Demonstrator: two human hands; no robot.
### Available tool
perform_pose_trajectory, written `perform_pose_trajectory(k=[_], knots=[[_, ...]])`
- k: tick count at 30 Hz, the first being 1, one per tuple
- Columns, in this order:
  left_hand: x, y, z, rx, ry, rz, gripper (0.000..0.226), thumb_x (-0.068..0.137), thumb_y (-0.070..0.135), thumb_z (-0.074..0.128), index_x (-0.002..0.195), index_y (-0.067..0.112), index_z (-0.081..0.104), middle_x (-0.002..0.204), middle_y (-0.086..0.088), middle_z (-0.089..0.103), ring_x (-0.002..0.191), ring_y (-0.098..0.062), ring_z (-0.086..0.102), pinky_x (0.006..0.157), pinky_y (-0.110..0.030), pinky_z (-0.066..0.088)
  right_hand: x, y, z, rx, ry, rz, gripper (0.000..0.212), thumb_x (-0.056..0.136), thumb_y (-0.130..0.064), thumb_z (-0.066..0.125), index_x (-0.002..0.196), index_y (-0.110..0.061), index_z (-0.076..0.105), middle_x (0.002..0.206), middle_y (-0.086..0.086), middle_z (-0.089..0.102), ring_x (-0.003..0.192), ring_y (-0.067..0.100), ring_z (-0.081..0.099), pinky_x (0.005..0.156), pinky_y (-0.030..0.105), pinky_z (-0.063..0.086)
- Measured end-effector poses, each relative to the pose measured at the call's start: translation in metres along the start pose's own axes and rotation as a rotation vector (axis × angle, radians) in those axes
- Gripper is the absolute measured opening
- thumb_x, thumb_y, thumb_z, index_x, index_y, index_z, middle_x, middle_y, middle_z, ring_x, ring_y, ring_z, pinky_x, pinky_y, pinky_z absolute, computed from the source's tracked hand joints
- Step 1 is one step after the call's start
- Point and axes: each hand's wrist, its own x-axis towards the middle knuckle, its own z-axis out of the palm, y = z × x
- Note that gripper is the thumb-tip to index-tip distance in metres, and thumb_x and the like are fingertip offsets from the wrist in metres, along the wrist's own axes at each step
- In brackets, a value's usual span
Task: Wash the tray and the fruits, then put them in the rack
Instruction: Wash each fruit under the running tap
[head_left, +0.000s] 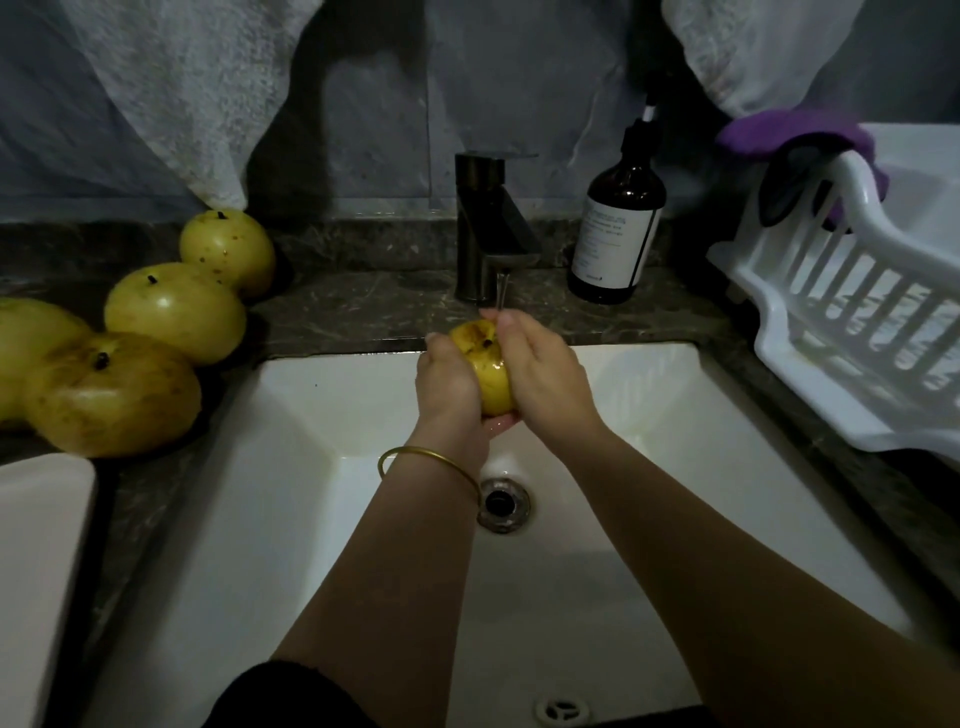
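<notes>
yellow fruit (488, 374), round, firm, wet so likely slippery, gripped on both sides by left hand (447, 387) and right hand (540, 374) under the running tap (493, 228), above the sink (675, 415); best cupped around its widest part; rack (831, 322) off right.

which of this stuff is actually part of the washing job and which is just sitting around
In the job: fruit held by left hand and right hand under the tap; four fruits on the counter; sink; white rack.
Lying about: brown pump bottle; purple cloth; hanging towels.
</notes>
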Motion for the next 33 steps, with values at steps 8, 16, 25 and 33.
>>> perform_pose_trajectory(k=[8,16,25,33], knots=[[0.004,0.0,0.002,0.024,0.054,0.165,0.049,0.099,0.053,0.025,0.137,0.024,0.037,0.125,-0.012,0.053,0.106,-0.031,0.056,0.066,-0.039,0.051,0.0,-0.001,0.01,-0.03,-0.049,0.066,0.062,0.086,-0.067,0.044,0.128,-0.022,0.042,0.121,0.001,0.056,0.105,0.022,0.058,0.09,0.051,0.05],[0.0,-0.001,0.004,0.0,0.032,0.123,0.045,0.101,0.05,0.024,0.137,0.026,0.037,0.129,-0.012,0.048,0.108,-0.033,0.054,0.056,-0.038,0.048,-0.001,-0.001,0.0,-0.115,0.036,0.03,0.04,0.103,-0.04,0.026,0.131,-0.025,0.051,0.119,-0.002,0.058,0.109,0.016,0.051,0.098,0.035,0.035],[0.003,0.002,-0.002,-0.052,0.02,-0.015,0.055,0.095,0.059,0.03,0.134,0.023,0.045,0.124,-0.014,0.054,0.103,-0.034,0.058,0.06,-0.042,0.054,0.002,0.0,0.002,-0.081,-0.066,-0.06,0.041,0.093,-0.047,0.05,0.133,-0.037,0.046,0.131,-0.001,0.051,0.114,0.019,0.051,0.099,0.045,0.044],[-0.004,0.0,0.004,0.152,0.011,0.243,0.045,0.098,0.053,0.028,0.133,0.029,0.043,0.122,-0.008,0.053,0.105,-0.03,0.056,0.07,-0.043,0.054,0.001,-0.001,-0.003,0.058,0.054,-0.054,0.016,0.095,-0.042,0.05,0.105,-0.029,0.048,0.096,-0.009,0.055,0.098,0.017,0.057,0.088,0.046,0.05]])
